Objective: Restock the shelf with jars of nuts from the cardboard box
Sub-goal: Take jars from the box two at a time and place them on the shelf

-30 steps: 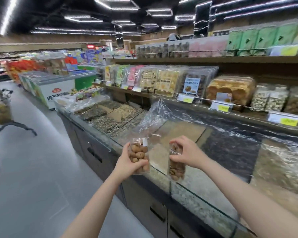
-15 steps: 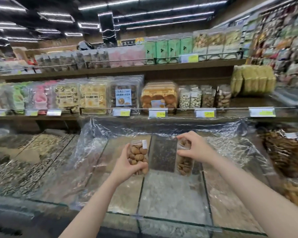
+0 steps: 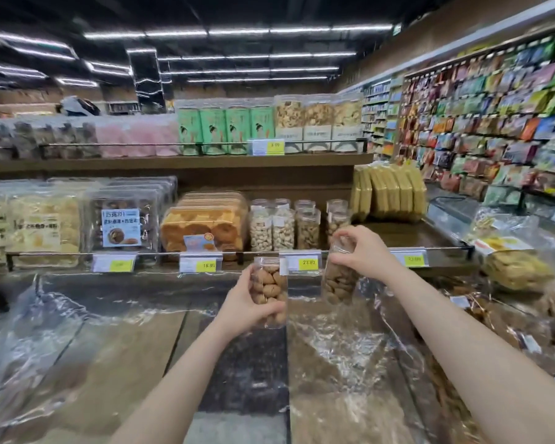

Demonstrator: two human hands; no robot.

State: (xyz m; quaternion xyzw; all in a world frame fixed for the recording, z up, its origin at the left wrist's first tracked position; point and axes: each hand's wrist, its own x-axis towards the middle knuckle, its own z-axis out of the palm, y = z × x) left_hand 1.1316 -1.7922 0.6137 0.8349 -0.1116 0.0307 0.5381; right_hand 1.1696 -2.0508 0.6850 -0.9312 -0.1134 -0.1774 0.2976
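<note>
Head view: left hand and right hand each grip a jar, neither on shelf yet

Two hands are in view, the left hand and the right hand, with one clear jar of nuts in each: the left jar and the right jar. About six more jars of nuts stand on the shelf. Four green tins and three tubs of chips sit on the upper shelf. Five price tags hang along the lower rail.
</note>
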